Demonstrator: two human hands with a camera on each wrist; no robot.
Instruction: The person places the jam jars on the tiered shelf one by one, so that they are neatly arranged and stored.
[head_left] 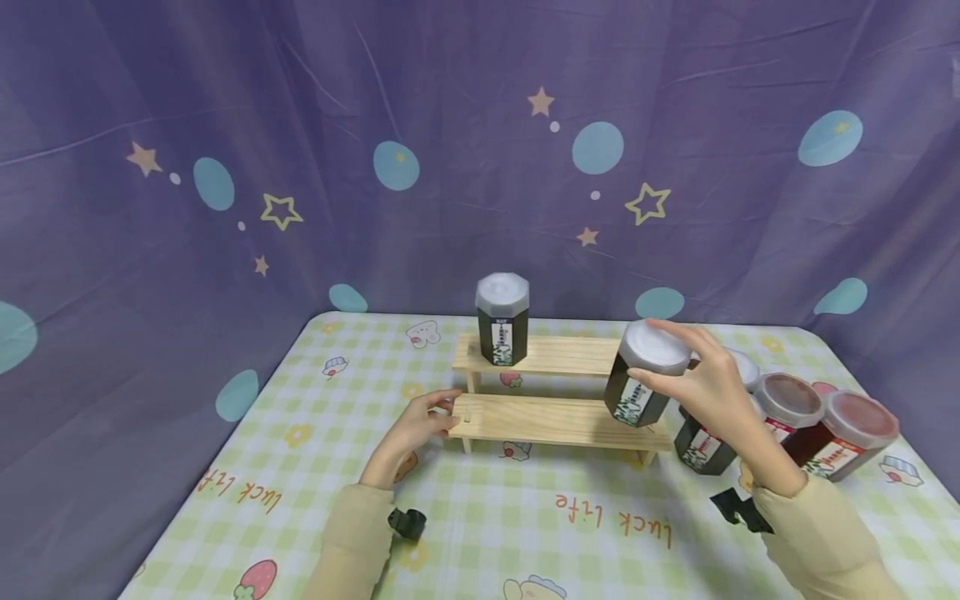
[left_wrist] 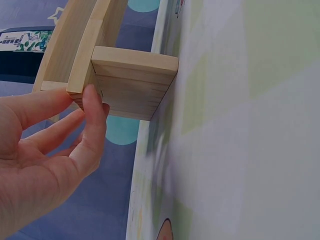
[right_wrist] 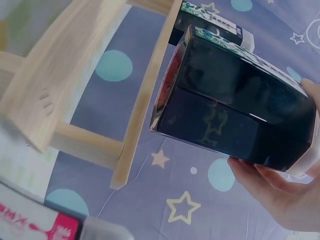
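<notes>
My right hand [head_left: 712,392] grips a dark hexagonal jar [head_left: 630,392] with a whitish lid, fingers and thumb around the lid end. Slightly tilted, the jar hangs near the right end of a two-step wooden rack [head_left: 540,419]. In the right wrist view the jar's dark side [right_wrist: 235,100] faces the camera, its base toward the upper board. At the rack's left end, my left hand [head_left: 416,423] pinches the lower board's end [left_wrist: 80,80] between thumb and finger. A similar dark jar [head_left: 502,325] stands upright on the left part of the upper step.
Right of the rack several more jars stand on the table: a dark one [head_left: 701,446] and two with reddish contents, one [head_left: 787,404] beside another [head_left: 847,433]. A checked cloth [head_left: 480,517] covers the table; a purple curtain [head_left: 465,225] hangs behind.
</notes>
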